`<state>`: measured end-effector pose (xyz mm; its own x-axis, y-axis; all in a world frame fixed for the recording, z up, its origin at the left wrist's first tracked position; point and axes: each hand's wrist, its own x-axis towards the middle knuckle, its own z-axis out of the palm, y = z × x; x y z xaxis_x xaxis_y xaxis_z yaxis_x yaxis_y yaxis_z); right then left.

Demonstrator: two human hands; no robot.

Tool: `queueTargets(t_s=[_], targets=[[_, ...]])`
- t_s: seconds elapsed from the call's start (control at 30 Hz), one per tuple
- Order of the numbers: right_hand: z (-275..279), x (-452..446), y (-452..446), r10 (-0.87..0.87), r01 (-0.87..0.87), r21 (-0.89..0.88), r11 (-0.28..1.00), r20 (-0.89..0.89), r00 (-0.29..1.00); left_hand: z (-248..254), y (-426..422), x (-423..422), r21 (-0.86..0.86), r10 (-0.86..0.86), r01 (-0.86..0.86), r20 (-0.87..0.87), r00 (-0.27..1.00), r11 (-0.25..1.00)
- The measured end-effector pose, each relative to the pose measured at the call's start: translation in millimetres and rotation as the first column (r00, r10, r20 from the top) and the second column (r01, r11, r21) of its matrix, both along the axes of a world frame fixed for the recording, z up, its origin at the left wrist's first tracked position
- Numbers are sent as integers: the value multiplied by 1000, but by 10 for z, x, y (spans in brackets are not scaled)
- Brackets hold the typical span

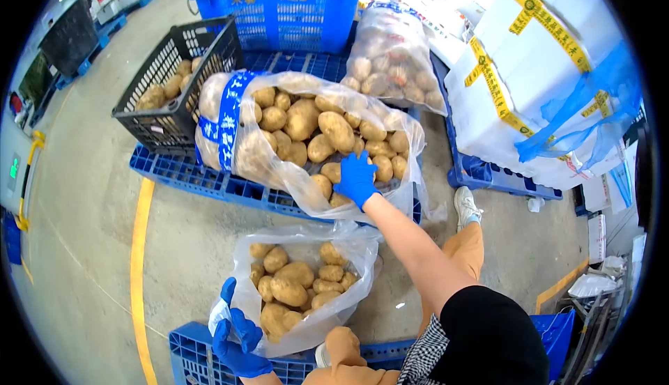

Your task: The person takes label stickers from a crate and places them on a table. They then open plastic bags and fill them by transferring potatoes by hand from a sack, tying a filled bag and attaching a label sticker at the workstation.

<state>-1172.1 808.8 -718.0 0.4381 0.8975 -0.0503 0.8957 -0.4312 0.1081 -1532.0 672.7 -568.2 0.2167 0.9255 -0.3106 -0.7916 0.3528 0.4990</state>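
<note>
A large clear sack point(279, 174) with a blue printed band lies cut open, full of potatoes point(302, 120). My right hand point(357, 178), in a blue glove, reaches into it, its fingers closed over a potato at the front right of the pile. Nearer to me, a smaller clear bag point(359, 245) stands open on the floor with several potatoes point(289, 289) inside. At that bag's left rim is my left hand point(240, 340), blue-gloved, with fingers spread and a white patch at the thumb side; no potato is in it.
The sack rests on a blue pallet point(244, 191) beside a black crate point(174, 117) of potatoes, a blue basket point(279, 9) and another full sack point(394, 57). White boxes point(516, 71) with yellow tape stand at right. Another blue pallet point(191, 357) lies at my feet.
</note>
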Motion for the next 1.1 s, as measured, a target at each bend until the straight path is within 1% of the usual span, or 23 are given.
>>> queueTargets(t_s=[0.07,0.1,0.17,0.23,0.27,0.3,0.33,0.37,0.47,0.57,0.6,0.63,0.7,0.77,0.8,0.87,0.9,0.93,0.97,1.0,1.03,1.07,1.1], targets=[[134,155,110,-81,71,-65,995,-177,981,28,-12,31,-6,20,-20,-31,999,1000],[164,241,174,-120,91,-119,989,-264,957,-23,3,-6,91,-55,60,-53,997,994],[17,543,323,-18,-63,-206,977,-371,928,20,-50,29,44,-12,12,-6,1000,999],[-78,643,303,90,-133,-77,988,-413,906,-5,-75,-73,58,-54,47,123,991,997],[-178,743,303,29,-64,-32,997,-632,774,-1,-100,-122,48,-40,33,166,985,998],[394,429,19,31,137,61,989,-977,212,-9,-130,-152,23,-2,-4,249,969,1000],[371,489,-49,-18,214,-52,975,-988,-156,-22,-156,-191,12,31,-37,333,942,999],[363,453,-152,39,340,-112,934,-911,-410,-43,-174,-236,11,26,-32,348,937,999],[711,52,-406,389,486,48,873,-669,-633,-53,-145,-212,19,3,-11,386,923,1000],[739,-369,-588,296,283,95,954,-419,-858,-8,-68,-107,3,-13,13,361,932,1000],[686,-554,-669,206,219,-10,976,-302,-931,-26,-52,-99,31,-29,20,332,943,999],[606,-706,-759,134,151,-34,988,-301,-944,-41,-29,-93,60,-48,31,302,952,998],[437,-1012,-1012,34,-17,78,997,-612,-790,19,-6,-40,77,-49,30,249,967,997],[468,-1214,-1132,90,-224,198,954,-906,-414,30,-10,-76,77,-57,38,263,963,996],[470,-1280,-1148,158,-340,212,916,-971,-180,26,-13,-101,77,-57,37,271,961,996],[208,-1100,-947,380,-214,357,909,-921,81,19,-7,-141,113,-68,45,209,976,993],[-168,-759,-441,516,-549,271,791,-777,360,8,-15,-148,129,-71,47,188,980,991],[50,-510,-603,430,68,430,900,-903,2,8,-47,-158,134,-65,44,163,984,990],[135,-259,-523,504,-32,524,851,-799,328,37,-68,-143,92,-40,32,94,995,995],[225,-8,-445,506,-126,564,816,-593,626,19,-97,-196,58,-27,24,58,998,998],[266,198,-338,316,-196,345,918,-340,886,24,-122,-189,48,76,-71,-114,991,996],[-198,699,-215,252,-237,210,949,-50,966,15,-118,-180,71,173,-159,-275,946,985],[-300,812,-288,191,-186,152,971,-22,981,13,-104,-236,87,162,-150,-147,976,985]])
